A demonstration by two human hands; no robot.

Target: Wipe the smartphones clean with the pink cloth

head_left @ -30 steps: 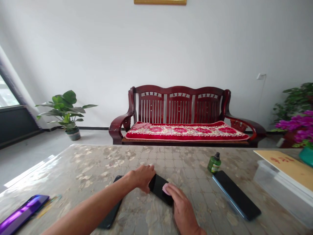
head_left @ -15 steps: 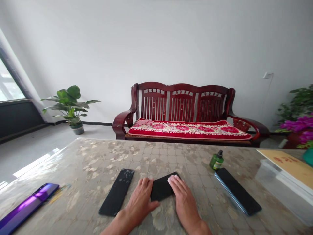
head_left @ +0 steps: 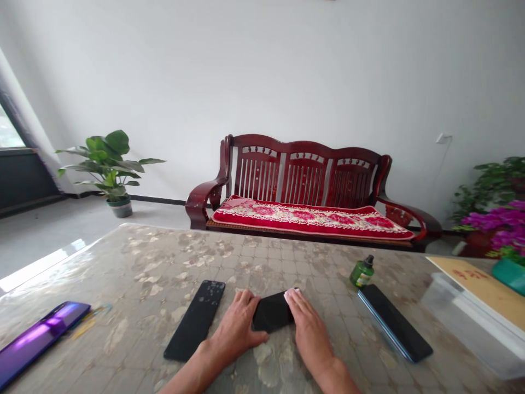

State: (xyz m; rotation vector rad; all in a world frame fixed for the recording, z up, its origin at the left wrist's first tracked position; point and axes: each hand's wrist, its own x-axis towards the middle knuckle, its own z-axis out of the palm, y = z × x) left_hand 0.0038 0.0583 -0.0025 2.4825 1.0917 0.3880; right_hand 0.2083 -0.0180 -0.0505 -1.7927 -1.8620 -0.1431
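A black smartphone [head_left: 271,313] lies at a slant on the table between my hands, its dark face up. My left hand [head_left: 238,324] grips its left end, with the thumb at the near edge and the fingers at the far side. At the right end, my right hand [head_left: 308,329] presses a small pale pink cloth [head_left: 288,294] against the phone near its far corner. Most of that cloth is hidden under the fingers. Just left of my left hand rests a second black phone [head_left: 194,323], with pale spots on its upper part.
A green bottle [head_left: 362,272] stands beside a blue-edged phone [head_left: 394,323] on the right. Farther right are a clear plastic box [head_left: 455,323] and a tan folder [head_left: 479,282]. A purple phone [head_left: 43,342] lies left. Behind the patterned table [head_left: 262,257] stands a wooden bench [head_left: 303,164].
My right hand has shifted slightly toward the phone's far right corner, and less of the cloth shows. My left hand keeps its grip. The camera view has tilted a little.
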